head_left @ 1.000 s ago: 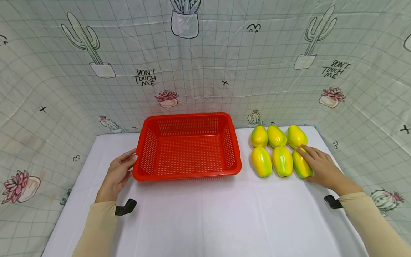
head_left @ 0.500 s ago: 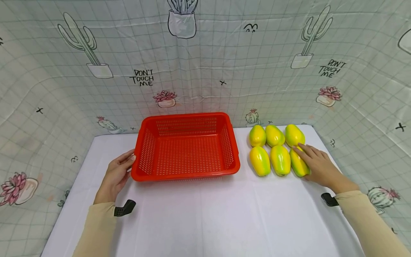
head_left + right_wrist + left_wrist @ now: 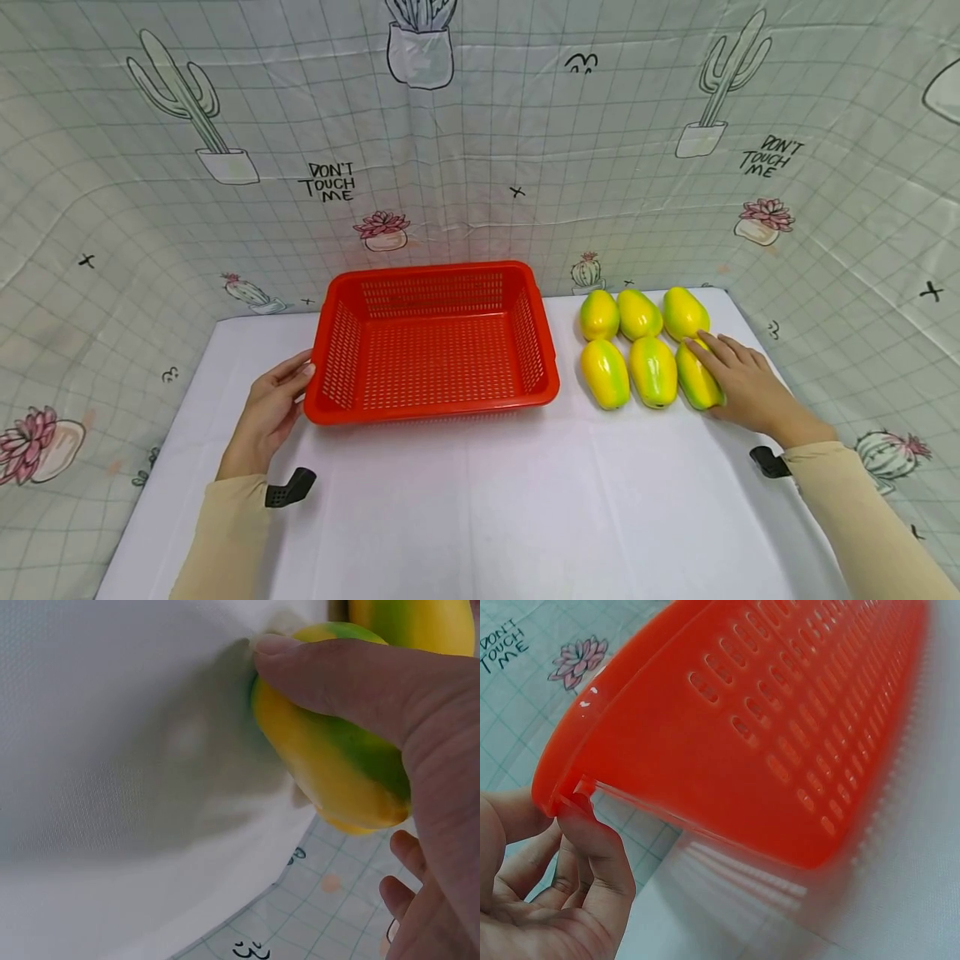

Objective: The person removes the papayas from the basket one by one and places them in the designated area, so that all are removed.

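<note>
A red slotted basket (image 3: pixel 431 414) stands empty on the white table, seen close up as the basket (image 3: pixel 765 735) in the left wrist view. My left hand (image 3: pixel 294 377) touches the rim at its near left corner with its fingertips (image 3: pixel 576 814). Right of the basket lie several yellow-green mangoes in two rows, among them a middle one (image 3: pixel 654 371). My right hand (image 3: pixel 723 371) lies over the near right mango (image 3: pixel 696 387). In the right wrist view its thumb (image 3: pixel 337 667) and fingers curl round that mango (image 3: pixel 322 765), which still rests on the table.
The white tablecloth (image 3: pixel 480 500) stretches bare in front of the basket. A cactus-print cloth wall (image 3: pixel 480 167) closes in the back and both sides. The table's right edge runs just beside the mangoes. Black wrist mounts (image 3: pixel 288 487) (image 3: pixel 765 461) sit by both sleeves.
Only the head view has shifted slightly; both hands, the basket and the mangoes stay where they were.
</note>
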A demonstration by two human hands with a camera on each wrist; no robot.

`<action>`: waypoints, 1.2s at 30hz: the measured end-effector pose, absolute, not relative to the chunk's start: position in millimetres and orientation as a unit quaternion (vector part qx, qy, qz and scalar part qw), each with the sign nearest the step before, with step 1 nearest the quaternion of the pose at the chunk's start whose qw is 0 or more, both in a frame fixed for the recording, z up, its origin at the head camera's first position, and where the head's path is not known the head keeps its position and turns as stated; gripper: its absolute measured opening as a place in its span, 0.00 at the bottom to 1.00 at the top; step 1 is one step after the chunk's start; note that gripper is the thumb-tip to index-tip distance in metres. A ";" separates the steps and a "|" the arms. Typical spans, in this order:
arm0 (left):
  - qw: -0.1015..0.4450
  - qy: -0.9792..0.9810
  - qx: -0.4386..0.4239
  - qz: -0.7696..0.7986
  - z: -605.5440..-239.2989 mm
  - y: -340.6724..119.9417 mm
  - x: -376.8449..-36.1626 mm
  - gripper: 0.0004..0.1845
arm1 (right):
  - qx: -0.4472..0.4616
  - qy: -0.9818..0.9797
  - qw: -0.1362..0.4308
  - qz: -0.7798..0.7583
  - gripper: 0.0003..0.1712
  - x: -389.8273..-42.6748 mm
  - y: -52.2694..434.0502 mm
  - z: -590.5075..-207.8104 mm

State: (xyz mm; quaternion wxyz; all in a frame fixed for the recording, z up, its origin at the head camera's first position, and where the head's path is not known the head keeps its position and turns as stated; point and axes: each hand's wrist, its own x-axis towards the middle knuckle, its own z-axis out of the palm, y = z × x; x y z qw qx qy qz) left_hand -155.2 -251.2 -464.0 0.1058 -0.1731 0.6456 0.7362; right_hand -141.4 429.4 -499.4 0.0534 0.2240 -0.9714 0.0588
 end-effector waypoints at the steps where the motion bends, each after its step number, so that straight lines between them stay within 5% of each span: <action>1: 0.106 0.645 -0.173 0.737 -464.1 -251.3 -155.2 0.34 | 0.225 -0.971 0.055 0.059 0.68 -141.4 429.9 -499.6; 36: 0.102 0.642 -0.182 0.738 -466.0 -250.3 -156.8 0.33 | 0.226 -0.967 0.019 0.121 0.70 -147.3 436.8 -496.7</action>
